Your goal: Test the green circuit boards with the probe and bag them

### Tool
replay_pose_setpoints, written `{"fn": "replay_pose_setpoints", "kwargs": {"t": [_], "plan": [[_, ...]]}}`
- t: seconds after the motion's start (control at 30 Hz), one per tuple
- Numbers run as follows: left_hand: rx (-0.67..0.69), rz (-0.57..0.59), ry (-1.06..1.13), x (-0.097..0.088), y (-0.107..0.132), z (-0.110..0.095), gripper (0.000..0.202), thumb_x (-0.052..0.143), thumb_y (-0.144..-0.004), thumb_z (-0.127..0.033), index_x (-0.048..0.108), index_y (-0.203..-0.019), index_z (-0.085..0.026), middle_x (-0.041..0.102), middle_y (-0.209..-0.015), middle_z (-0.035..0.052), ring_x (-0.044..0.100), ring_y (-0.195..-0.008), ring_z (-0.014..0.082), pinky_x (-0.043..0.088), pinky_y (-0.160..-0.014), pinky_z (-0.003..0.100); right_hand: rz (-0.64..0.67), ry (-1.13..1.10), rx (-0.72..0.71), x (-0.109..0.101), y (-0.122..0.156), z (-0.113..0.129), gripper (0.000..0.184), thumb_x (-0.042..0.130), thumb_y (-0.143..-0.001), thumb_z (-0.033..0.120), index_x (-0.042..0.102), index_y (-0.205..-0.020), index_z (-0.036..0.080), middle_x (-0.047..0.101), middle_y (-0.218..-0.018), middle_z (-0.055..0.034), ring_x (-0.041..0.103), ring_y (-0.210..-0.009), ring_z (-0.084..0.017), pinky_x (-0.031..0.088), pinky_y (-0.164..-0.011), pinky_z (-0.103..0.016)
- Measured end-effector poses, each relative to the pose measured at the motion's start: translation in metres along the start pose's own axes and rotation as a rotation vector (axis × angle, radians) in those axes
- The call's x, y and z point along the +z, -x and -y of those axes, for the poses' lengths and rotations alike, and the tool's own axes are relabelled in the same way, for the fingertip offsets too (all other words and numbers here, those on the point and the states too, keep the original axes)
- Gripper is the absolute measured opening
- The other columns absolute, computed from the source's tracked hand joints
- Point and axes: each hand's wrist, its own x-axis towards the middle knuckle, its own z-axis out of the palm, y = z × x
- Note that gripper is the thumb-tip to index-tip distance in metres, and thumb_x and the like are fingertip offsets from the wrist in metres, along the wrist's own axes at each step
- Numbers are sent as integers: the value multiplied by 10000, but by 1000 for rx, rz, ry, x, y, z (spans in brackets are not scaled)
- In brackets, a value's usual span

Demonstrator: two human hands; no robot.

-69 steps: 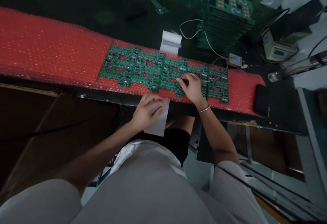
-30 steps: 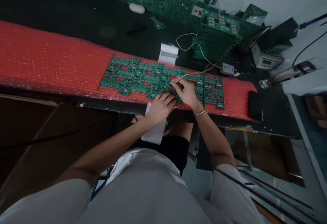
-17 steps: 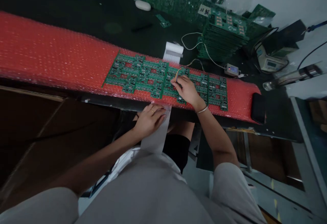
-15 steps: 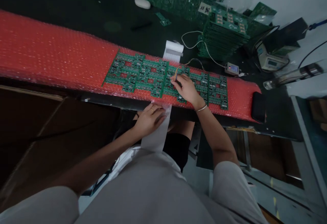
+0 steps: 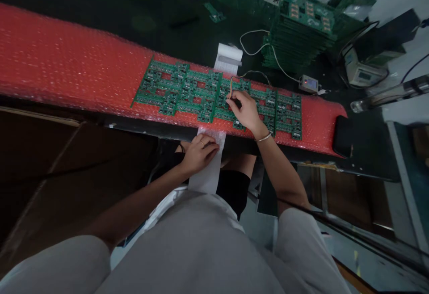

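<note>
The left hand (image 5: 200,154) has drawn back from the near edge of the circuit boards (image 5: 204,93), uncovering it, onto paper (image 5: 206,178), grip unclear; the right hand (image 5: 247,111) pinches wires (image 5: 231,83) over the boards, on red bubble wrap (image 5: 77,57).

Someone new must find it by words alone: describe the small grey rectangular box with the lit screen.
Follow the long red bubble-wrap sheet toward its right end. Just beyond its far edge, in front of the tall stack of green circuit boards, sits the small grey rectangular box. Its lit screen and thin white cable distinguish it from the flat black object nearby.
</note>
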Motion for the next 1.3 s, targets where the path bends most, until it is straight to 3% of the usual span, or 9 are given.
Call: {"fn": "replay_pose_setpoints", "kwargs": {"t": [0.2, 0.33, 0.43, 0.57, 0.67, 0.8, 1.1, 1.23, 1.3], "plan": [[-74, 49, 24, -2, 4, -6, 190, 599, -981, -226, 762, -884, -241, 719, -964, 73, 619, -947, 225, 499, -836, 405, -6, 22, 0, 1, 0, -1, 167, 572, -1032, 397, 673, -1022, 266, 737, -1021, -46, 658, -1024, -236, 522, -968, -424], [-68, 50, 81, -24, -8, -13, 182, 597, -985, -241, 745, -880, -240, 723, -1011, 64, 632, -966, 220, 508, -865, 406, -6, 38, 6, 2, 0, -1, 177, 568, -1034, 413, 673, -1014, 272, 734, -1013, -44, 653, -1013, -240, 524, -966, -431], [-102, 21, 118, -52, -43, -7, 163, 575, -979, -244, 724, -912, -230, 711, -1079, 64, 635, -1032, 225, 514, -954, 424, -8, 30, -7, 3, 0, -1, 181, 561, -1035, 415, 669, -1021, 269, 737, -1022, -50, 655, -1011, -246, 523, -962, -437], [-188, 23, 134, -72, -112, 25, 141, 564, -922, -214, 703, -900, -201, 707, -1086, 71, 642, -1073, 236, 510, -998, 421, -30, 32, -26, 4, 0, -1, 174, 562, -1032, 404, 668, -1005, 268, 741, -1019, -50, 659, -994, -246, 530, -944, -436], [-189, 122, 123, -65, -158, 53, 136, 562, -876, -201, 696, -880, -180, 722, -999, 79, 650, -970, 229, 519, -934, 383, -33, 35, -13, 5, -1, -1, 174, 567, -1029, 404, 674, -1009, 268, 742, -1000, -46, 661, -982, -240, 538, -933, -428], [-181, 269, 36, -44, -193, 77, 176, 563, -846, -214, 720, -896, -152, 722, -897, 91, 632, -822, 217, 516, -833, 349, -46, 6, -23, 4, -1, 0, 176, 567, -1028, 395, 673, -1010, 256, 739, -987, -51, 668, -969, -233, 541, -923, -413], [-116, 522, -189, -35, -221, 77, 322, 514, -791, -189, 774, -972, -131, 728, -1032, 133, 672, -1044, 286, 509, -964, 357, -176, -21, -70, 3, 2, 5, 171, 573, -1023, 393, 662, -953, 266, 753, -967, -41, 665, -962, -241, 538, -910, -426], [-116, 551, -240, -32, -226, 74, 302, 532, -807, -193, 778, -970, -129, 718, -1010, 147, 663, -1069, 297, 484, -1018, 380, -177, -45, -85, 2, 2, 7, 172, 563, -1024, 397, 650, -945, 272, 749, -962, -42, 667, -964, -248, 541, -906, -440], [-123, 550, -230, -31, -226, 74, 297, 537, -819, -203, 780, -970, -123, 714, -1016, 152, 660, -1069, 301, 482, -1020, 386, -238, -72, -46, 3, 2, 6, 185, 555, -1025, 414, 641, -948, 269, 745, -973, -47, 673, -981, -243, 540, -927, -436]]}}
